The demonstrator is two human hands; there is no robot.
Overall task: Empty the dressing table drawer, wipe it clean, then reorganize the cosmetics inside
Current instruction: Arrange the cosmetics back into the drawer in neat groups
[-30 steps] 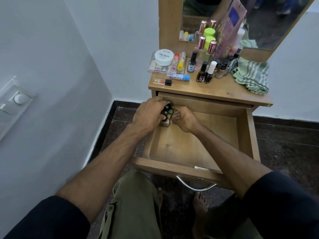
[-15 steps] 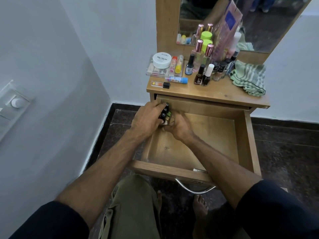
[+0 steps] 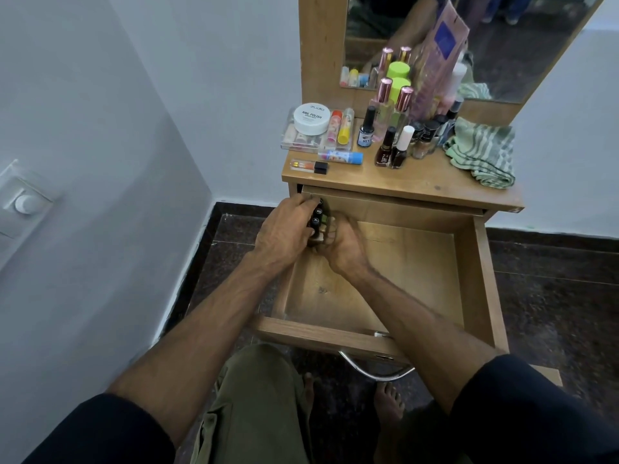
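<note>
The wooden drawer [image 3: 469, 289] of the dressing table stands pulled out, its floor bare except at the far left corner. There, a cluster of small black-capped nail polish bottles [image 3: 317, 218] is pressed between my two hands. My left hand [image 3: 284, 229] curls round the bottles from the left. My right hand [image 3: 341, 244] cups them from the right, slightly blurred. On the tabletop [image 3: 418, 185] stand several bottles [image 3: 388, 147], a white nail polish remover tub [image 3: 312, 118], lip balms [image 3: 341, 157] and a green striped cloth [image 3: 482, 152].
A mirror [image 3: 485, 45] rises behind the cosmetics. A white wall with a switch plate [image 3: 23, 202] is on the left. Dark stone floor surrounds the table. My bare feet [image 3: 388, 400] are under the drawer's metal handle [image 3: 375, 373].
Both hands have stayed clamped round the bottle cluster and pushed it a little further toward the drawer's far left corner. The right hand is moving, shown by blur.
</note>
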